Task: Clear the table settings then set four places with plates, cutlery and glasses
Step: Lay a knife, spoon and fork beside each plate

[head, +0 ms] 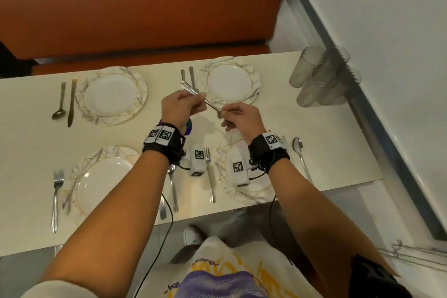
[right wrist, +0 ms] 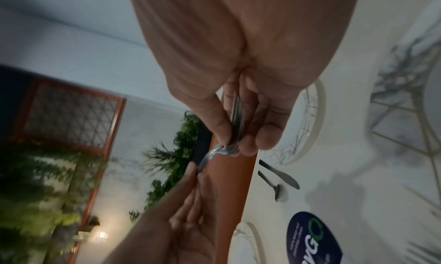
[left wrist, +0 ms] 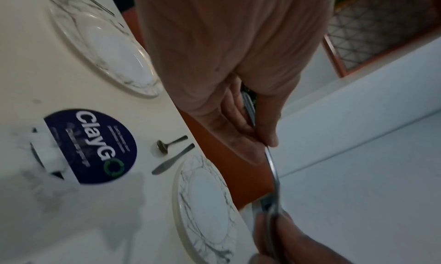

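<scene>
Above the middle of the cream table (head: 314,143), both hands hold a small bundle of steel cutlery (head: 208,103) slanting from upper left to lower right. My left hand (head: 197,99) grips the handle end, seen close in the left wrist view (left wrist: 272,164). My right hand (head: 227,113) pinches the head end (right wrist: 226,149) between thumb and fingers. Marbled, gold-lined plates lie at the far left (head: 112,95), far right (head: 232,82), near left (head: 101,181) and near right (head: 227,191), the last partly under my right wrist.
A spoon (head: 59,104) and knife (head: 71,101) flank the far-left plate; another pair (head: 191,75) lies beside the far-right one. Forks (head: 56,198) (head: 210,174) and spoons (head: 173,189) (head: 301,159) lie along the near edge. Clear glasses (head: 321,77) cluster at the right; an orange bench (head: 145,7) runs behind.
</scene>
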A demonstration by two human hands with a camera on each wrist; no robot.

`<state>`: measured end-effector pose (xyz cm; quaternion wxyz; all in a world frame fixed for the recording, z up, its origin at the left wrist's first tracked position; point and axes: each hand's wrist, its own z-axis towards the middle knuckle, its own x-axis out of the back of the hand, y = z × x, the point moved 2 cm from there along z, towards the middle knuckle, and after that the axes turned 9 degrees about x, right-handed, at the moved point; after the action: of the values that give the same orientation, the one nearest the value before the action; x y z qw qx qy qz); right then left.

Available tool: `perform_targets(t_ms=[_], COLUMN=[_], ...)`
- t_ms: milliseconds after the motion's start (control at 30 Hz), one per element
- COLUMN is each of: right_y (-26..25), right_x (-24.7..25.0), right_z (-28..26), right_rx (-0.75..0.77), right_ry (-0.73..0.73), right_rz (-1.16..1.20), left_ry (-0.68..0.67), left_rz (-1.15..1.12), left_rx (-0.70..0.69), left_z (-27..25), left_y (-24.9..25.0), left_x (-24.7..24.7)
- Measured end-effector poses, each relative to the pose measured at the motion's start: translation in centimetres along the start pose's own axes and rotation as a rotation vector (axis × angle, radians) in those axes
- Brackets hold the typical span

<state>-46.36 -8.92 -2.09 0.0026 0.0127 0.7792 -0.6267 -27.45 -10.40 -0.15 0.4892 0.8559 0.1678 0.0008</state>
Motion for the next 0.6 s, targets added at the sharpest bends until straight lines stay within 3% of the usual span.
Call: perform_targets(t_ms=[200,300,467,600], right_y=[-0.6,-0.9,-0.3,0.9], right_x=[2.9,5.0,9.0,12.4], right_z=[4.1,6.9,12.0,16.1], right_rx=[0.122,0.199,0.170,0.124], right_ry=[-0.210,-0.217,-0.224,-0.070], right_rz=[-0.457,-0.584,-0.508,-0.516], left_ry=[0.050,0.065,0.100,0.137], left_rz=[0.079,0.119,0.133,0.184], left_rx=[0.004,-0.006,-0.013,0.019], left_z=[3.2,4.7,7.2,8.5], left_y=[-1.4,-1.5,-1.1,-1.9], left_x=[-6.3,-8.9,-12.1,-13.1])
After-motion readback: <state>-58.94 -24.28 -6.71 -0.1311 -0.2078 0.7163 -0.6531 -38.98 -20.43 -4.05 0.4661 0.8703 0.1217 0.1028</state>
